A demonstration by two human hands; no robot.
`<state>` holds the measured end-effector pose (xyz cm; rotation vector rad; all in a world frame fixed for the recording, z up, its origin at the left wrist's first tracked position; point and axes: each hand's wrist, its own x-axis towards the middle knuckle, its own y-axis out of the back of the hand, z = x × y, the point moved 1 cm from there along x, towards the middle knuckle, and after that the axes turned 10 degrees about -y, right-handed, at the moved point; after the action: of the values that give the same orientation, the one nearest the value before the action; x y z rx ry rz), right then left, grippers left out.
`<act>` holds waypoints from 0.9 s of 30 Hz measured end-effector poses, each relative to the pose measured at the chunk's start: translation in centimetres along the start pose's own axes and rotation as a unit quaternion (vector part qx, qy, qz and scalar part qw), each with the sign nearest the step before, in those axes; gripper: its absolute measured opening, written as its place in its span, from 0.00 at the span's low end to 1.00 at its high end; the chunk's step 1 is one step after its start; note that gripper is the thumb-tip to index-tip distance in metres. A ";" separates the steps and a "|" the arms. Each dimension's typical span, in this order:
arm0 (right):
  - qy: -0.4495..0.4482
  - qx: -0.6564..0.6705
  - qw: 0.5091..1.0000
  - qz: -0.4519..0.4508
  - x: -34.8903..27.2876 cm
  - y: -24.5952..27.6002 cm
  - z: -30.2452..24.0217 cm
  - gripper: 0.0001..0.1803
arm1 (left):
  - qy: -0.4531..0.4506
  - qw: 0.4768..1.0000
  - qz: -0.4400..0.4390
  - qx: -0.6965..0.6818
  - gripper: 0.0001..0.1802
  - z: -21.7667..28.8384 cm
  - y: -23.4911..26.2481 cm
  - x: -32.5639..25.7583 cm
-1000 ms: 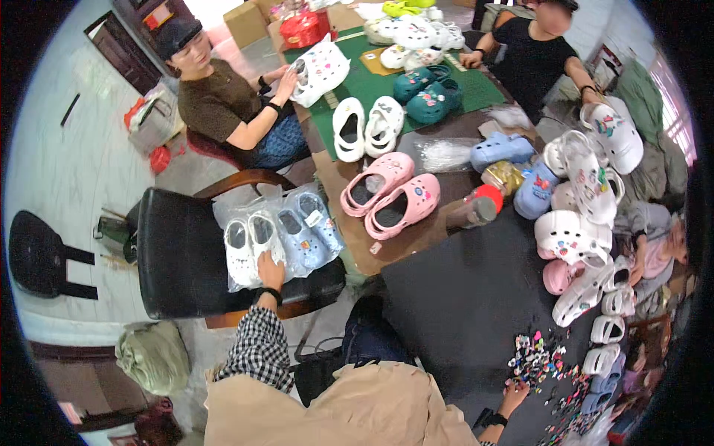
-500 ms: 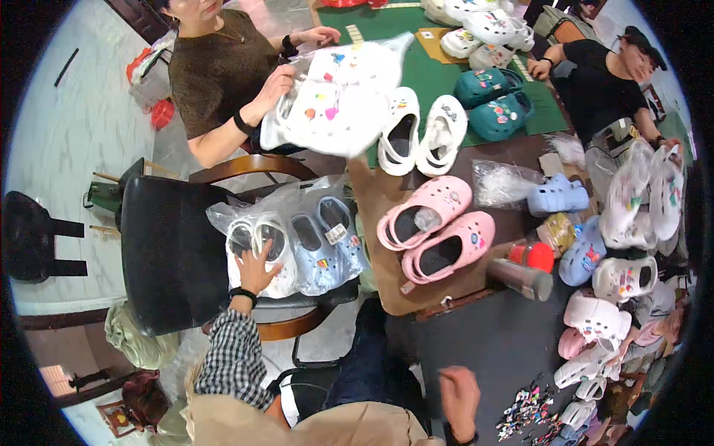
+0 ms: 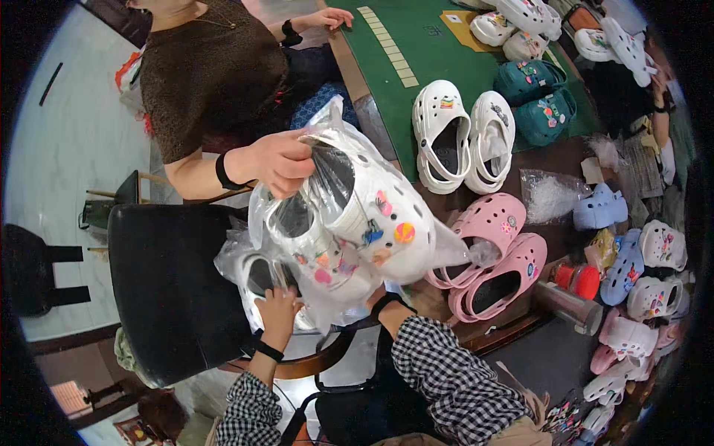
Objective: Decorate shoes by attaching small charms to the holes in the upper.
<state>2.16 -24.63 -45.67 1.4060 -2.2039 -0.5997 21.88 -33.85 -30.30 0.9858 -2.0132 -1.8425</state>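
My left hand [image 3: 278, 314] rests with its fingers apart against a white clog [image 3: 259, 275] in clear plastic on the black chair's seat. A co-worker's hand [image 3: 277, 162] grips a clear bag with a pair of white clogs [image 3: 390, 212] covered in colourful charms, held in front of me. Beneath that bag is my right hand [image 3: 377, 296]; its fingers are hidden behind the clogs, so whether it touches them I cannot tell. The held bag also covers most of what lies on the seat.
The black chair [image 3: 160, 290] stands left of the table. On the table are pink clogs [image 3: 497, 279], white clogs [image 3: 437, 152], teal clogs [image 3: 547, 115], a clear cylindrical container [image 3: 569, 306] and a bag of small clear pieces [image 3: 550, 195]. Several more clogs line the right side.
The co-worker's bagged white clogs have come down toward me, over the chair. My right hand has moved from the lower right to beneath them. My left hand stays at the seat's bagged clogs.
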 end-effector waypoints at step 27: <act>-0.269 -0.075 0.928 0.248 -40.4 43.1 -28.0 0.19 | -0.475 0.831 0.246 -0.153 0.25 18.6 27.3 -13.1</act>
<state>2.79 25.65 -3.93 0.5928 -2.7184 -1.0201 12.05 -11.78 -4.23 -0.6584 -1.9598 -2.4215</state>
